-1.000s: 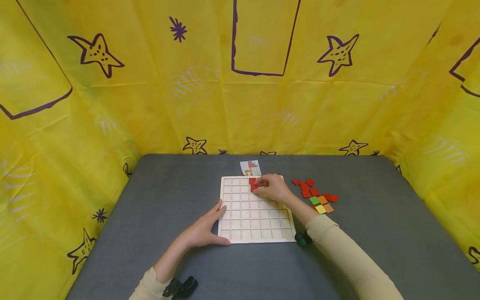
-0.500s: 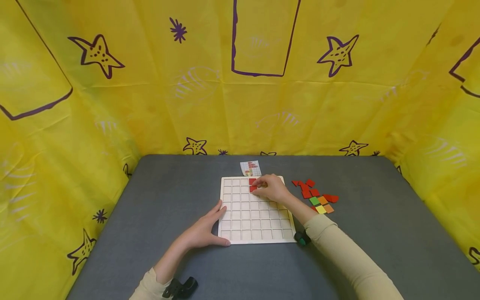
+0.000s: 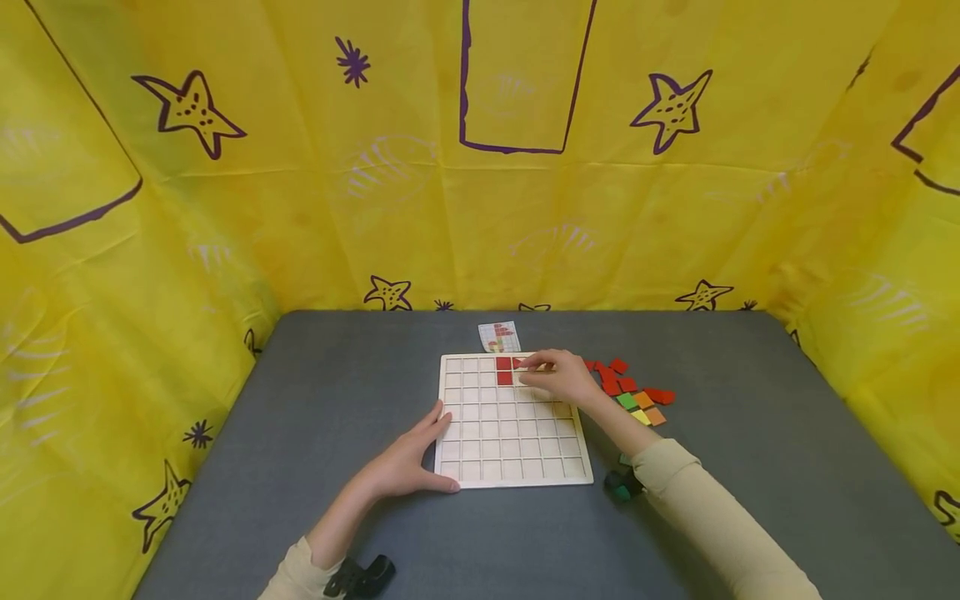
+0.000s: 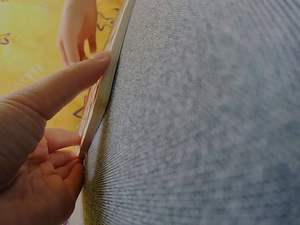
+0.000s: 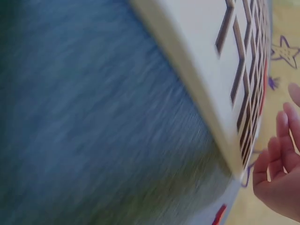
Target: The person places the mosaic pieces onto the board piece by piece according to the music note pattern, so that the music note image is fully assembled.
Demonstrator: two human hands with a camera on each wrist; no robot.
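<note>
Grid board (image 3: 510, 429) lies flat on the gray table (image 3: 360, 375), its near edge facing the person. At its near left corner the left hand (image 3: 408, 457) holds on, thumb against the near edge and fingers against the left side; the left wrist view shows both meeting the rim. The board looks thin, stiff and fairly light, so it would probably slide if pushed, and that corner seems a sound place to steady it. Right of the board, a little farther away, lie loose flat pieces: yellow tile (image 3: 641, 417), green tile (image 3: 626, 401), orange tile (image 3: 655, 416), and a scatter of loose red tiles (image 3: 626, 384). They look rigid, light and perhaps smooth — best pinched by opposite edges, since lying flat they offer little to grip. Over the far rows hangs the right hand (image 3: 562, 377), fingers loosely bent, with no piece visible between thumb and fingertips. Just left of it, two red squares (image 3: 505, 378) fill the two farthest cells of one column; a bit of red shows in the far row by the fingertips — its full shape is hidden. Just beyond the far edge is a printed card (image 3: 501, 336), and behind the table rises yellow cloth (image 3: 300, 225).
</note>
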